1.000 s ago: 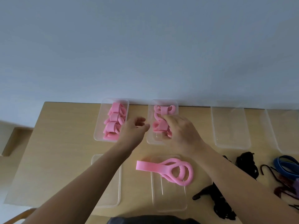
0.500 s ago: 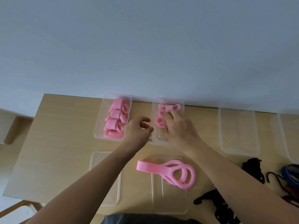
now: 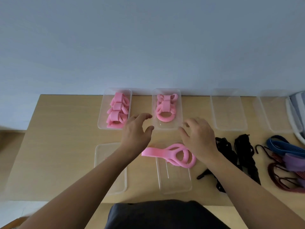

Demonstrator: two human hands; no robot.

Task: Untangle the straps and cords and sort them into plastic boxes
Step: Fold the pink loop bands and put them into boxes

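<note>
Here, a wooden table [image 3: 66, 146] runs along a pale wall and carries six clear plastic boxes. Four sit in the far row. The leftmost box [image 3: 103, 119] holds rolled pink straps [image 3: 117, 111], the second box [image 3: 180, 113] holds more pink loops [image 3: 165, 109], and the third box [image 3: 229, 113] and fourth box [image 3: 277, 113] hold nothing. In the near row are a left box [image 3: 102, 162] and a middle box [image 3: 175, 182]. The left hand [image 3: 137, 134] and right hand [image 3: 198, 136] flank the near end of the second box, fingers spread and loose, holding nothing. Whether either touches the rim I cannot tell. A loose pink strap [image 3: 173, 155], looped on itself, lies across the far edge of the middle box, between the wrists. To the right lie tangled black cords [image 3: 244, 149], then maroon cords [image 3: 280, 177], blue straps [image 3: 283, 146] and a purple strap [image 3: 295, 161].
</note>
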